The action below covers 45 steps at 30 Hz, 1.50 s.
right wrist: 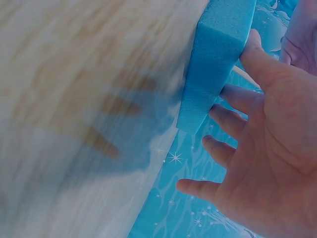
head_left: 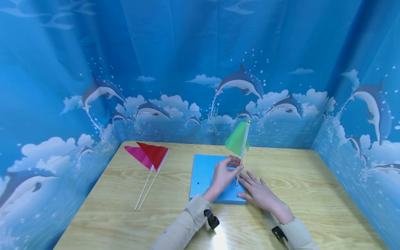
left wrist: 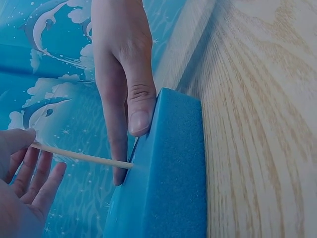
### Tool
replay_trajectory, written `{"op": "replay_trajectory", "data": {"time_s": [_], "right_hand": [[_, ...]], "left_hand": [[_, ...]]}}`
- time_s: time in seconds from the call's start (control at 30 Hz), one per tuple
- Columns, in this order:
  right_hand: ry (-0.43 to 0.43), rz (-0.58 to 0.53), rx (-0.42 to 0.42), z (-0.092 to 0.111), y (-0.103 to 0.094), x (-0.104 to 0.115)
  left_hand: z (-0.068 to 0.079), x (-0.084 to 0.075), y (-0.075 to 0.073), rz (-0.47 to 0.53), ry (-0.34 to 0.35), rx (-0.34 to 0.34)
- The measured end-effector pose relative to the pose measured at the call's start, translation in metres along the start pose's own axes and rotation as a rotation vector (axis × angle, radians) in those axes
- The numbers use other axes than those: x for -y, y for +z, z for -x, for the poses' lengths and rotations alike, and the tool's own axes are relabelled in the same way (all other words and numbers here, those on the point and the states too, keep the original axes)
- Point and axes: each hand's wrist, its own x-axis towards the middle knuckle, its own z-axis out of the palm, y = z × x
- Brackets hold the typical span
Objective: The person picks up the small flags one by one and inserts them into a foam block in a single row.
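My left hand (head_left: 221, 175) pinches the thin wooden stick of a green triangular flag (head_left: 237, 139). This flag stands nearly upright, leaning slightly to the right. In the left wrist view the lower end of the stick (left wrist: 89, 156) meets the top face of a blue foam block (left wrist: 173, 173). My right hand (head_left: 260, 192) rests with spread fingers on the block's right front part, thumb and fingertips at its edge. From the right wrist view, the thumb (right wrist: 255, 52) touches the block's edge while the other fingers stretch out loosely.
To the left on the wooden table (head_left: 103, 215) lie a red flag (head_left: 153, 155) and a magenta flag (head_left: 139, 155), overlapping, sticks toward me. A small dark hole (head_left: 198, 183) shows in the block's left part. A blue dolphin curtain (head_left: 187, 52) hangs behind and at both sides.
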Motion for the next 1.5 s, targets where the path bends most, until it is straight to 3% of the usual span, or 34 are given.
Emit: {"op": "replay_trajectory", "data": {"time_s": [0.27, 0.43, 0.6, 0.77, 0.9, 1.1, 1.3, 1.4, 1.5], "right_hand": [[-0.001, -0.018, 0.020, -0.001, 0.001, 0.000], [0.001, -0.022, 0.024, -0.001, 0.000, 0.000], [0.011, -0.022, 0.030, 0.000, -0.001, 0.001], [0.009, -0.020, 0.024, 0.001, -0.001, 0.001], [-0.005, -0.029, 0.027, 0.001, -0.002, 0.001], [-0.022, -0.063, 0.013, 0.002, -0.002, 0.001], [-0.017, -0.065, 0.019, 0.003, -0.004, 0.000], [-0.007, -0.062, 0.030, 0.003, -0.003, 0.000], [-0.014, -0.068, 0.031, 0.003, -0.002, 0.000]], "left_hand": [[0.002, 0.001, -0.011, 0.026, -0.007, 0.013], [0.003, 0.006, -0.030, 0.028, 0.000, -0.020], [0.003, 0.016, -0.055, 0.032, -0.011, -0.100], [0.001, 0.022, -0.092, 0.056, -0.035, -0.184], [0.001, 0.030, -0.132, 0.091, -0.063, -0.242], [0.010, 0.039, -0.192, 0.058, -0.176, -0.337], [0.027, 0.056, -0.226, -0.056, -0.287, -0.358], [0.037, 0.064, -0.238, -0.214, -0.340, -0.339], [0.046, 0.069, -0.251, -0.408, -0.398, -0.253]]}}
